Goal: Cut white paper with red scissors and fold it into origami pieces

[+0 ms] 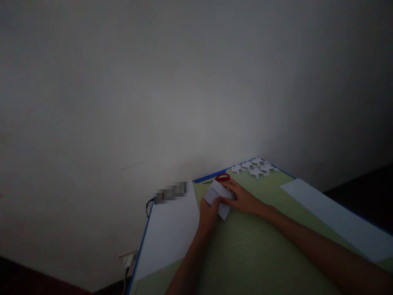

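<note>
A small folded piece of white paper (225,211) is held between both hands over the green tabletop. My left hand (210,209) grips its near left side, with the thumb on top. From the right, my right hand (238,197) has its fingers on the paper's upper right part, closed on it. Just beyond the paper lies a pair of scissors with red handles (222,177), its blades pointing left. The fingertips under the paper are hidden.
Several folded white paper shapes (258,173) lie at the table's far corner. White sheets rest at left (172,233) and right (334,217). A blurred power strip (170,193) sits at the back left edge, against the wall (184,102). A plug (127,261) hangs low left.
</note>
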Tool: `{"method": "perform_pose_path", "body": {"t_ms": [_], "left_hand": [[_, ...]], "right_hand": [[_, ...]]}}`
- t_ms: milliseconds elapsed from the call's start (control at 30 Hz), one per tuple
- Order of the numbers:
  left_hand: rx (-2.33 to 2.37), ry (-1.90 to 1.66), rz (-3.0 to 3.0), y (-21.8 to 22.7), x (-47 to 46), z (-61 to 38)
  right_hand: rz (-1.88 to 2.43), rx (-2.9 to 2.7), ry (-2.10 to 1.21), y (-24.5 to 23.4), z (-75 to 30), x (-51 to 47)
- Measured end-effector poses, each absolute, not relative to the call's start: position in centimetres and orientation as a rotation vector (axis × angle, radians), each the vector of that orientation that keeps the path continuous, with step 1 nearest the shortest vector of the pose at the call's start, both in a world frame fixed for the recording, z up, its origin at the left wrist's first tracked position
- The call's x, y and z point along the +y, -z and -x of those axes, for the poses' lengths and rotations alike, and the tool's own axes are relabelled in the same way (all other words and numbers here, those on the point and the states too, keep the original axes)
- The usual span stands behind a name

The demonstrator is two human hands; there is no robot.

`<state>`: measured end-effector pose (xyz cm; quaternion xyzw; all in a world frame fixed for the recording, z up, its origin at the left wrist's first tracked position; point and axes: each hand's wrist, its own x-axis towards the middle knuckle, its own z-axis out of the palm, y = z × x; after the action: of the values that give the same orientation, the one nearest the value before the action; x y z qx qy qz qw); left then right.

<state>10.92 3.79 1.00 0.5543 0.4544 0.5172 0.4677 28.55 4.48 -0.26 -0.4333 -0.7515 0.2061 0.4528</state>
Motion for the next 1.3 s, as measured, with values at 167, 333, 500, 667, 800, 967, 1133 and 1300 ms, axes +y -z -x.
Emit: {"method": "perform_pose_path", "body": {"t_ms": [167,333,500,667,800,967,1133,1300], "left_hand": [[1.143,-1.275,-1.345,-1.1,3.6,-10.9],[1.093,-1.293,-1.354,-1.5,3.5,-11.2],[1.082,-1.295,-1.350,-1.3,3.4,-11.1],[1.139,-1.318,-1.336,-0.7,3.6,-11.0],[1.137,-1.346,-1.334,-0.8,3.8,-11.0],[1.152,-1.462,-1.330,-0.9,4.1,-10.6],[1.084,-1.522,-1.202,-0.7,4.2,-10.5],[1.099,-1.515,-1.273,-0.3,4.0,-10.3]], "right_hand": [[1.058,-1.873,-0.539,0.0,-28.5,4.1],[1.035,-1.782,-0.611,-0.3,-28.4,4.0],[1.100,-1.616,-0.729,-0.4,-28.5,4.2],[1.134,-1.507,-0.795,-0.5,-28.9,4.6],[1.150,-1.411,-0.810,-1.0,-29.4,4.8],[1.159,-1.292,-0.838,-1.6,-29.6,5.0],[1.156,-1.203,-0.887,-1.7,-29.6,5.1],[1.147,-1.141,-0.915,-1.6,-29.5,5.2]]}}
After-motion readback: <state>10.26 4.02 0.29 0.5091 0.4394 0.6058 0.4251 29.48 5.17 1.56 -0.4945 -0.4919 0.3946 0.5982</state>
